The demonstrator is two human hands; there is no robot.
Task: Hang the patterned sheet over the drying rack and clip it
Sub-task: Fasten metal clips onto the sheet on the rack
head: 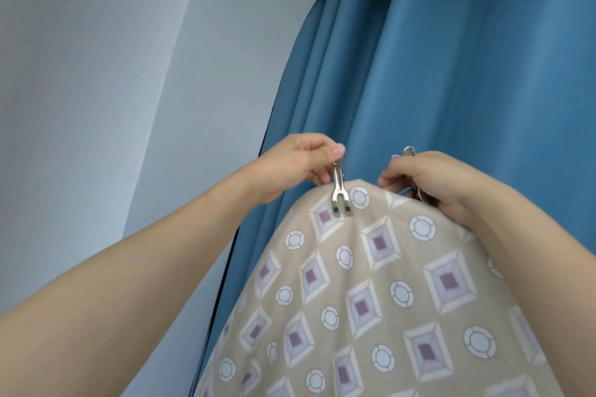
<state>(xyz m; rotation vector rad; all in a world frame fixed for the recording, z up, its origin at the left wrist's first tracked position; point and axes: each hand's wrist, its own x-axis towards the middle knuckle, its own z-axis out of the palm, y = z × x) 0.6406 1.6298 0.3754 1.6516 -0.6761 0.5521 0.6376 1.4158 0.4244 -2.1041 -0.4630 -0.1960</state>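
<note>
We start at the fingers (335, 151) of our left hand (300, 161) — thumb and forefinger pinch the top of a metal clip (339, 192), the other fingers curled underneath. The clip stands upright w/ its forked lower end over the top edge of the patterned sheet (371, 300), prongs lying on the near face of the fabric. Our right hand (432, 180) sits just beside, to the right, fingers curled round a second metal clip (407, 151); only its top ends poke above the knuckles, and a bit of metal shows below the thumb. That hand also rests on the sheet's top edge.

The sheet — beige w/ diamonds and ringed circles — hangs down from that ridge toward us, filling the lower middle of the view. The rack under it is hidden by the fabric. Behind hangs a blue curtain (451, 58) in long folds, w/ a pale wall (96, 58) to the left.
</note>
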